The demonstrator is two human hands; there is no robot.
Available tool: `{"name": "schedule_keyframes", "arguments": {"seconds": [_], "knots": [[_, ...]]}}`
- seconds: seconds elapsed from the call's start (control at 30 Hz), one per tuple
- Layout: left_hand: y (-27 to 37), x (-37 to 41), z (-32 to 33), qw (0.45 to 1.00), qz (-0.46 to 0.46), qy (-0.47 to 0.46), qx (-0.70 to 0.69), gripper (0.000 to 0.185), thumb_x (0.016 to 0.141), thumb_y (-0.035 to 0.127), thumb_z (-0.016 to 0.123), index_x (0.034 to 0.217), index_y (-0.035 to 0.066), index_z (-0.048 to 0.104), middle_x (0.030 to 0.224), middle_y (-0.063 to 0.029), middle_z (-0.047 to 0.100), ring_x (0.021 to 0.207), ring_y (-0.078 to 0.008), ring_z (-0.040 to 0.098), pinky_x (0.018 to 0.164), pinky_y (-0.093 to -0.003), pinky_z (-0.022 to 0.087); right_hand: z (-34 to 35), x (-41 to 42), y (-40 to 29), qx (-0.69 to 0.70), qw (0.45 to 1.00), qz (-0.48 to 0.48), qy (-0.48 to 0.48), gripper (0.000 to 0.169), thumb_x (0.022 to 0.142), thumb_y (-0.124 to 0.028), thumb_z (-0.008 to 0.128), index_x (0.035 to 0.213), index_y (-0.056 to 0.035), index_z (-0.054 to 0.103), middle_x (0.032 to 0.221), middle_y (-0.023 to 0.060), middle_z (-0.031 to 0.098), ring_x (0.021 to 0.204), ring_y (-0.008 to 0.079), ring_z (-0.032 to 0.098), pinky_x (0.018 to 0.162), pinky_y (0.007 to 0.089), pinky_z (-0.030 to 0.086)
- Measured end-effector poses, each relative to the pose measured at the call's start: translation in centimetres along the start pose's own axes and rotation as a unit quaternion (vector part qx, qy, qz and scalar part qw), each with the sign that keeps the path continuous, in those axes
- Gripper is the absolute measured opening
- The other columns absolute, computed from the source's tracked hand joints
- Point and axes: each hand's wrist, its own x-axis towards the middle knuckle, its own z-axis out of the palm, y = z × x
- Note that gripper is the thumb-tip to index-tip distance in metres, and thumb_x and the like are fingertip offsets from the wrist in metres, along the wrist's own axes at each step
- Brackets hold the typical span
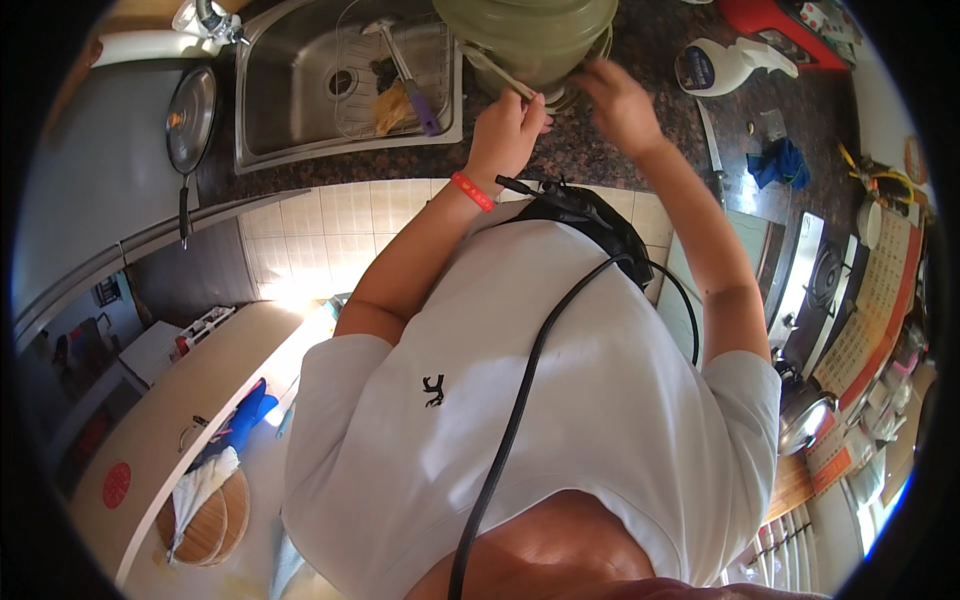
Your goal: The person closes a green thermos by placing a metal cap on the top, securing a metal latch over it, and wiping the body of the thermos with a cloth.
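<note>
A greenish translucent plastic tub stands on the dark speckled countertop at the top middle, cut off by the picture's edge. My left hand, with a red wristband, pinches a thin, pale greenish strip that runs along the tub's near left side. Whether the strip belongs to the tub, I cannot tell. On the other side my right hand is close to the tub's near right side. Its fingers are motion-blurred, so their grip is unclear.
Left of the tub, a steel sink holds a wire rack, a purple-handled ladle and a yellowish cloth. To the right lie a white spray bottle, a knife and a blue cloth. A gas hob is farther right.
</note>
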Motion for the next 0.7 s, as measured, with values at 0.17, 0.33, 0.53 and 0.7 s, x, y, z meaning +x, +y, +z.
{"name": "schedule_keyframes", "arguments": {"seconds": [0.17,0.33,0.53,0.7], "knots": [[-0.5,0.2,0.4,1.000,0.000,-0.002,-0.026,0.023,0.099,0.021,0.049,0.100,-0.002,0.048,0.081,-0.0156,0.069,0.072,-0.0254,0.070,0.065,-0.0338,0.053,0.5,0.4,0.4,-0.045,0.997,0.054,0.034,0.037,0.063,0.006,0.057,0.098,-0.0020,0.064,0.098,0.0117,0.057,0.092,0.0342,0.058,0.079,0.0408,0.051],[-1.0,0.1,0.4,0.995,0.015,0.040,0.091,0.027,0.099,0.026,0.048,0.101,0.000,0.049,0.076,-0.0168,0.066,0.072,-0.0344,0.066,0.064,-0.0410,0.050,2.1,-0.9,-5.5,0.138,0.979,0.147,0.029,0.037,0.066,0.008,0.055,0.101,-0.0001,0.065,0.097,0.0153,0.058,0.090,0.0366,0.059,0.077,0.0407,0.051],[-0.7,0.1,0.4,1.000,-0.002,0.005,-0.030,0.028,0.099,0.029,0.048,0.103,0.001,0.050,0.078,-0.0183,0.065,0.074,-0.0381,0.063,0.064,-0.0438,0.047,0.6,-1.0,-1.4,0.025,0.997,0.064,0.035,0.039,0.066,0.008,0.056,0.101,-0.0049,0.066,0.098,0.0127,0.059,0.090,0.0341,0.060,0.076,0.0403,0.051],[-0.2,0.2,0.3,0.999,0.031,0.032,0.016,0.033,0.099,0.030,0.045,0.096,-0.002,0.050,0.074,-0.0261,0.062,0.068,-0.0464,0.059,0.062,-0.0510,0.046,1.5,-0.7,-2.5,0.049,0.994,0.098,0.019,0.033,0.067,0.005,0.056,0.099,-0.0028,0.064,0.098,0.0148,0.058,0.091,0.0358,0.059,0.077,0.0421,0.050]]}}
